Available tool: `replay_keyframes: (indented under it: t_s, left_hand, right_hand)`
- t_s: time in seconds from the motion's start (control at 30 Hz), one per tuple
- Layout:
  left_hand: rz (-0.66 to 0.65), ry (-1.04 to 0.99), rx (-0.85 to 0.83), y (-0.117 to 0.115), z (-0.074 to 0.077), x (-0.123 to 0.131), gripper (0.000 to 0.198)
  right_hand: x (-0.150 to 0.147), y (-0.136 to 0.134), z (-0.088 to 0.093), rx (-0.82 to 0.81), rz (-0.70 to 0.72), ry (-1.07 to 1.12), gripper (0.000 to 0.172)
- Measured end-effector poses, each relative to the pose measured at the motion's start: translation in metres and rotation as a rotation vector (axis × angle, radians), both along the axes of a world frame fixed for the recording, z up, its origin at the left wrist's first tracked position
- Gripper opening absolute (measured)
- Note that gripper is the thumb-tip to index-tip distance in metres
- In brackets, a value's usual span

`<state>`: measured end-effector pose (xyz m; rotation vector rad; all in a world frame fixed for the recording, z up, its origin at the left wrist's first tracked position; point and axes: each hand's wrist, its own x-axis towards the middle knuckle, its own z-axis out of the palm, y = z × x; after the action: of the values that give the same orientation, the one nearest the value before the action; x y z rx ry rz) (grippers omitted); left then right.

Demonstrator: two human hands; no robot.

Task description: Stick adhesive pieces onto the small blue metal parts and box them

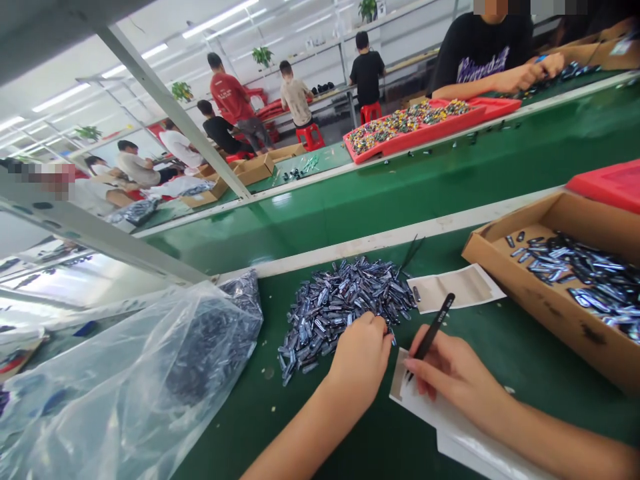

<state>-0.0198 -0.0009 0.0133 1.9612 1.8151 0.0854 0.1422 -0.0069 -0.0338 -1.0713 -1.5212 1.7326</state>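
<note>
A heap of small dark, shiny pieces (340, 300) lies on the green work surface (250, 413). At the heap's lower right edge is my left hand (364, 353), its fingers pinched together on one small piece, partly hidden. My right hand (445, 367) grips black tweezers (435, 333) like a pen, tips pointing down at a white and brown paper strip (400, 380). Behind it lies another paper strip (450, 288) with a dark piece at its left end. A second pair of dark tweezers (411, 257) rests at the heap's back right.
On the left sits a clear plastic bag (130, 373) of dark pieces. A cardboard box (540, 300) of similar pieces stands at the right, by a red tray (610, 187). Across the green belt (320, 220), a person works near a red tray of colourful pieces (357, 155).
</note>
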Motion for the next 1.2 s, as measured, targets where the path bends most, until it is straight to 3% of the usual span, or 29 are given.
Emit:
replay_keyframes:
  t_s: [0.4,0.57,0.8,1.03,1.2]
  left_hand:
    - [0.032,-0.107,0.028,-0.002,-0.010,-0.003,0.016]
    - [0.091,-0.365,0.077,-0.001,-0.005,-0.013,0.009]
    - [0.324,-0.733,-0.262,-0.008,-0.006,-0.024,0.008]
    - [0.300,-0.832,-0.402,-0.011,-0.008,-0.026,0.013]
    - [0.236,-0.824,-0.432,-0.013,-0.012,-0.028,0.037]
  right_hand:
    - [0.001,0.000,-0.001,-0.007,-0.014,0.013,0.021]
    - [0.001,0.001,0.002,0.022,0.019,-0.023,0.020]
    - [0.000,0.001,0.007,0.123,0.087,-0.140,0.014]
    - [-0.003,0.000,0.006,0.220,0.103,-0.253,0.011]
    - [-0.005,0.000,0.005,0.225,0.128,-0.258,0.010]
